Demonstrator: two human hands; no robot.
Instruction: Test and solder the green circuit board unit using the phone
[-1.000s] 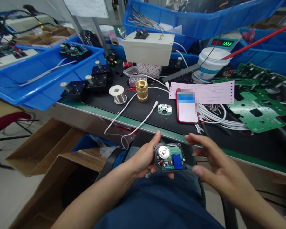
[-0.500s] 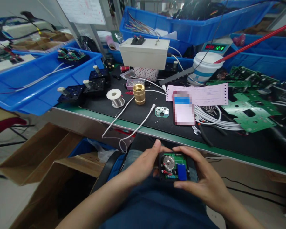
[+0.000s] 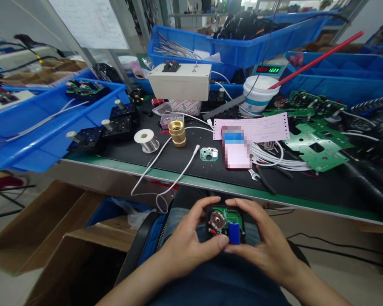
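Over my lap I hold a small black module point(image 3: 225, 223) with a green circuit board, a round metal disc and a blue block inside. My left hand point(image 3: 188, 242) wraps its left side, thumb on the lower edge. My right hand point(image 3: 261, 244) cups its right side, fingers curled over the top. Both hands are closed on it, just below the bench's green front edge point(image 3: 210, 185).
On the black mat lie a small round green board point(image 3: 208, 154), a red phone point(image 3: 236, 151), a white cable point(image 3: 175, 170), a solder spool point(image 3: 146, 140), a brass fitting point(image 3: 177, 133), pink paper point(image 3: 252, 127) and green boards point(image 3: 319, 146). Blue bins point(image 3: 44, 127) and a cardboard box point(image 3: 92, 250) sit left.
My right hand came in from the right and closed on the module, which the left hand alone held before. My view swung slightly right and up.
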